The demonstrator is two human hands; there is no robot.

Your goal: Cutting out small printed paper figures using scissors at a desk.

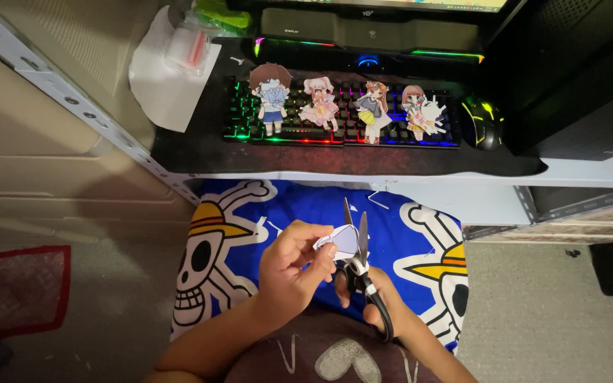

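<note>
Two hands work over the lap, just below the bench (590,174) edge. Left hand (289,266) pinches a small paper piece (342,241) btw thumb and fingers, so its grip is closed on the paper, held up in front of the blue cloth (384,213) w/ skull prints. Right hand (374,301) has its fingers through the black handles of the scissors (360,259); blades point up and away from the body and stand a little apart, the paper sitting btw them or right against them, I cannot tell exactly. Step in hand, as I judge it: cutting around the outline of the paper piece, approx. in the middle of the cut. Next move probably needs the left hand to turn the paper slowly while the right closes the blades in short bites, keeping the fingertips away from the edge. Left wrist is bent inward, forearm coming from lower left; right forearm comes from lower right, the hand mostly hidden under the scissors. Four paper figures (345,106) lie in a row on the lit keyboard (243,124), a mouse (482,122) beside it.
</note>
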